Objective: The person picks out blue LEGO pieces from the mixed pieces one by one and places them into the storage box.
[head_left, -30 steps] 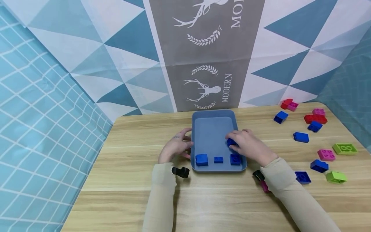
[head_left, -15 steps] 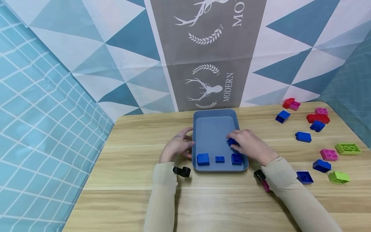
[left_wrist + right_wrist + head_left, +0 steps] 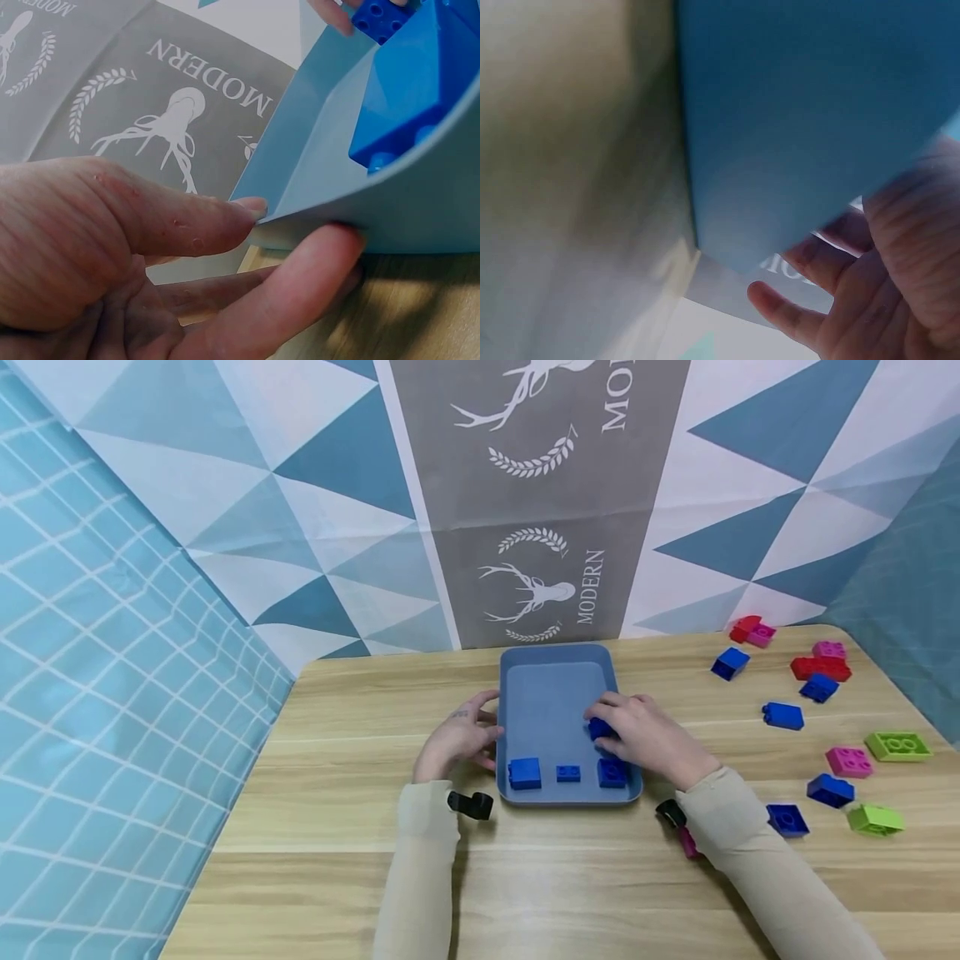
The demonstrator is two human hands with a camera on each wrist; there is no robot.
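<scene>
A grey-blue tray (image 3: pixel 555 653) lies on the wooden table, with three blue toy bricks along its near end: a larger one (image 3: pixel 524 773), a small one (image 3: pixel 567 773) and another (image 3: pixel 612 772) at the right corner. My left hand (image 3: pixel 461 737) holds the tray's left rim, thumb at the edge and a finger against the outer wall in the left wrist view. My right hand (image 3: pixel 637 731) reaches over the right rim and pinches a studded blue brick (image 3: pixel 381 22), largely covered by the fingers in the head view. The right wrist view shows mainly the tray's outer wall (image 3: pixel 795 135).
Loose bricks lie on the right of the table: several blue ones (image 3: pixel 783 716), pink (image 3: pixel 849 762), lime green (image 3: pixel 876 820) and red (image 3: pixel 821 669). A pink brick (image 3: pixel 687 843) sits partly under the right wrist. A patterned cloth (image 3: pixel 540 568) hangs behind the table.
</scene>
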